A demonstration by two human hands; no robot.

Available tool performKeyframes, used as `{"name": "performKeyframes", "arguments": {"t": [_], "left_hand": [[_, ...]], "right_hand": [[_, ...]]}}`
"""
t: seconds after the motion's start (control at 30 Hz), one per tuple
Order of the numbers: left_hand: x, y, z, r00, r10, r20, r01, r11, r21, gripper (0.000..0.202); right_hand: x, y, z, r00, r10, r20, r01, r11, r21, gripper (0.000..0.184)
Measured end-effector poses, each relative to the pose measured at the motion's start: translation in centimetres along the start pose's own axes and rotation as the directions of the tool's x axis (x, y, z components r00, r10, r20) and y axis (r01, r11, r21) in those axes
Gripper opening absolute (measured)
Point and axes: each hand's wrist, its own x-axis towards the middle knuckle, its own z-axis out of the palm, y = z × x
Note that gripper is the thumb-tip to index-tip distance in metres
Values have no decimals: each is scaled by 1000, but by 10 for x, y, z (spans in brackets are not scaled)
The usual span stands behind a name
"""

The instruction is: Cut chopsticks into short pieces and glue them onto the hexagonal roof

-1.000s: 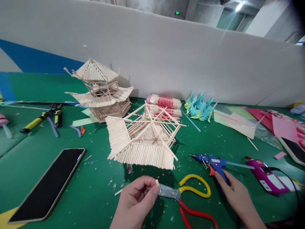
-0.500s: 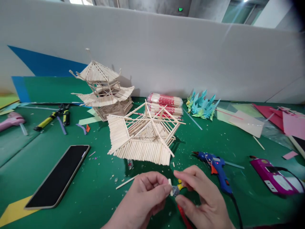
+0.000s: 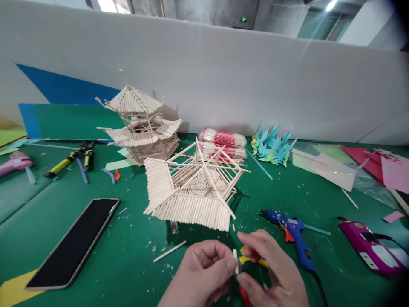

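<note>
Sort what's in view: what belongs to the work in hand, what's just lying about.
Likely in use:
- short stick in left hand
- partly covered stick roof
- scissors
- blue glue gun

Seemingly lying about:
- phone
- pink glue gun
- pliers
- folded blue paper

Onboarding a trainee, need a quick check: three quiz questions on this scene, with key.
1. True or false: the left hand pinches a short stick.
2. Which is nearest the right hand?
A. the pink glue gun
B. the blue glue gun
C. the yellow-handled pliers
3. Fill in: the phone partly covers a ____ sheet.

Key: 1. True. 2. B. 3. Yellow.
</note>
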Motion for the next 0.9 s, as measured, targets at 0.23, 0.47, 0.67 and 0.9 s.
{"name": "performKeyframes", "arguments": {"t": [0.23, 0.47, 0.67, 0.9], "left_hand": [[-5, 0, 5, 958, 210, -195, -152, 949, 276, 17], [4, -17, 0, 920, 337, -198, -227, 873, 431, 12], [9, -27, -7, 876, 448, -180, -296, 792, 534, 10], [11, -29, -10, 810, 580, -83, -353, 597, 721, 9]], "right_hand": [[-37, 60, -45, 711, 482, -511, -677, 666, -314, 28], [-60, 111, -77, 607, 675, -418, -783, 421, -457, 49], [-67, 110, -79, 523, 763, -380, -841, 391, -373, 50], [-61, 82, -77, 448, 845, -293, -888, 457, -38, 43]]}}
